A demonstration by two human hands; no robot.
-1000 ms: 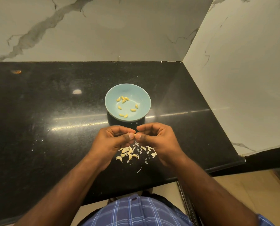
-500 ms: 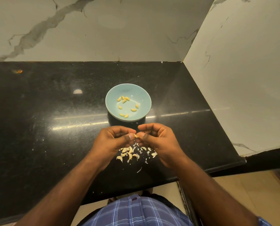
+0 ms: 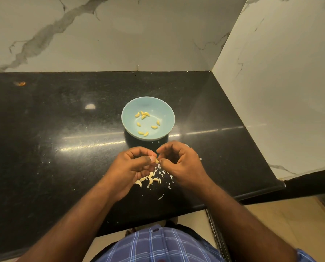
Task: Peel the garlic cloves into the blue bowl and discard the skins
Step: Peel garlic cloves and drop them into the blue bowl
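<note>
Since a second ago both hands rise slightly: I see left hand (image 3: 134,165) and right hand (image 3: 178,161) pinching one garlic clove (image 3: 157,161) between fingertips; strip skin toward myself, then drop into blue bowl (image 3: 165,110) just ahead.

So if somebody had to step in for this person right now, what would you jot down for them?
Left hand and right hand: both pinch one garlic clove between them, above the counter, mid-peel.
Blue bowl: on the black counter just beyond the hands, holding nine peeled cloves.
Unpeeled cloves and loose skins lie mixed in a small pile under the hands.
Done: nine cloves peeled.
Left: finish this clove, drop it in the bowl, peel the handful remaining, then clear the skins.
</note>
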